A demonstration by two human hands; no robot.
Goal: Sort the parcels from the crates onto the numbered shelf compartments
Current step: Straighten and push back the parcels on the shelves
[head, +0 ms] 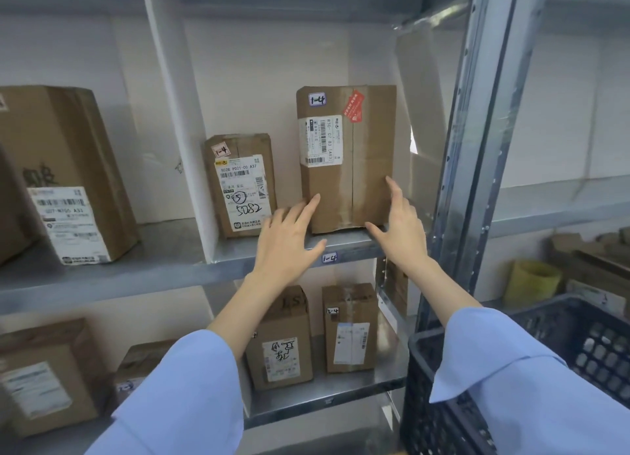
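Note:
A tall brown parcel (347, 158) marked 1-4 stands upright at the front of the shelf compartment labelled 1-4 (329, 258). My left hand (289, 239) is open, its straight fingertips at the parcel's lower left edge. On the other side my right hand (400, 226) is open too, fingers straight along the parcel's lower right edge. A shorter parcel (242, 185), also marked 1-4, stands to the left in the same compartment.
A white divider (177, 120) separates this compartment from one holding a large box (64, 175). Two parcels (279, 342) (351, 328) stand on the shelf below. A dark plastic crate (511, 379) sits at lower right beside the metal upright (474, 154).

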